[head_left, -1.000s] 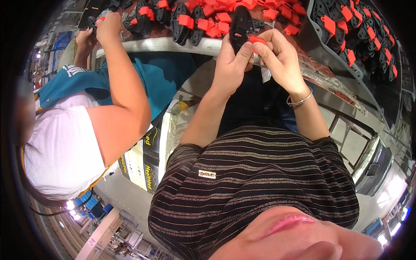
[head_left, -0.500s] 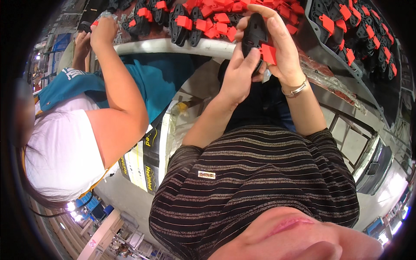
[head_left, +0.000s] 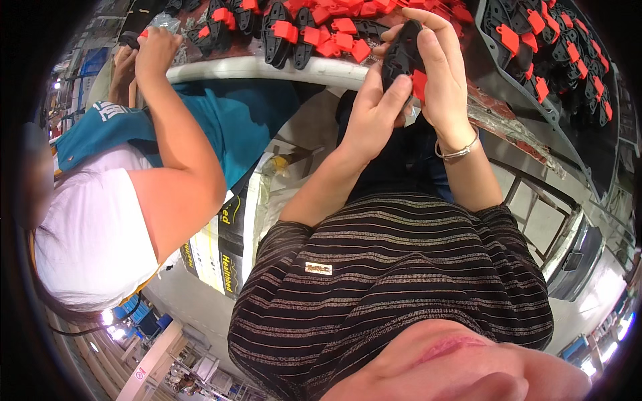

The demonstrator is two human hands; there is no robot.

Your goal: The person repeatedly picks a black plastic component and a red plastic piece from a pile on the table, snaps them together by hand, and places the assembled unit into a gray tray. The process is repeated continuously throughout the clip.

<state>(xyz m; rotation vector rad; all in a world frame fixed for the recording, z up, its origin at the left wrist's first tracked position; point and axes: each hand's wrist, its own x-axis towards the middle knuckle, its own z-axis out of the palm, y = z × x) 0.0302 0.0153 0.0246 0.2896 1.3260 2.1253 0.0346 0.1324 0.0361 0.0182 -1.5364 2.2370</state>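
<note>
Both my hands hold one long black plastic part (head_left: 402,55) up in front of the table edge. My left hand (head_left: 376,112) pinches its near end, the thumb pressed on its face. Around its far end and right side wrap the fingers of my right hand (head_left: 447,83), with a bracelet on that wrist. A flat red plastic tab (head_left: 419,85) sticks out of the part's right side, partly covered by my right hand. Just beyond, loose red tabs (head_left: 344,27) and black parts fitted with red tabs (head_left: 283,31) lie on the table.
On the right stands a dark grey bin (head_left: 535,113) full of black parts with red tabs. A co-worker (head_left: 174,134) at my left handles a small dark piece at the same table. The table's pale rounded edge (head_left: 267,68) runs before me; a stool frame (head_left: 542,194) stands low at right.
My hands have shifted slightly right and nearer with the black part. It has turned a little, and less of its red tab shows. The co-worker's arm has moved slightly.
</note>
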